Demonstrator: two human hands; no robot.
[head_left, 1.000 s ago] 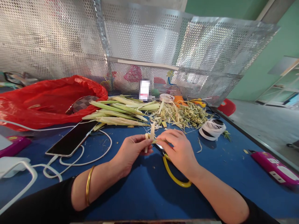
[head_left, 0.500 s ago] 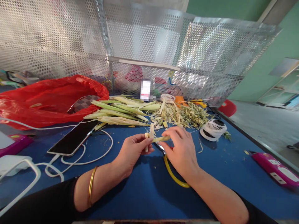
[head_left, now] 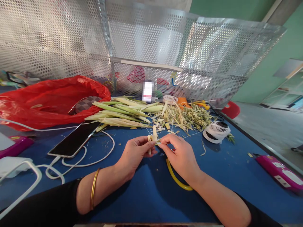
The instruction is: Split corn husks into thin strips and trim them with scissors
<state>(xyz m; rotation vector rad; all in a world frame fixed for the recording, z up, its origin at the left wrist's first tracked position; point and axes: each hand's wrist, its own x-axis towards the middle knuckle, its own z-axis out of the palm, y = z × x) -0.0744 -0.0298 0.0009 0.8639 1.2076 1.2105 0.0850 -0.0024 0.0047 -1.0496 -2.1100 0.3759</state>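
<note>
Between thumb and fingers, my left hand [head_left: 136, 154] pinches a folded pale leaf strip [head_left: 154, 133], one end of which stands upright above the fingertips. My right hand [head_left: 181, 154] is closed, thumb and forefinger pressed together on the strip's right side, right beside the left fingertips. Exactly how the strip is folded is partly hidden by the fingers. Below the right hand a curved yellow handle [head_left: 176, 179] lies on the blue table; the rest of that tool is covered. Behind the hands lies a pile of long pale-green leaves [head_left: 125, 110].
Dry shredded plant bits [head_left: 187, 115] heap at the back. A white spool-like roll [head_left: 216, 131] sits right, with a thin thread leading toward my right hand. Left are a phone [head_left: 74, 140], white cable [head_left: 112, 151] and red plastic bag [head_left: 47, 97]. A magenta power strip [head_left: 279, 171] lies far right.
My right hand has moved left, close against the left fingertips, and its fingers have curled closer together. The metal part by the yellow handle is now covered. My left hand has barely moved.
</note>
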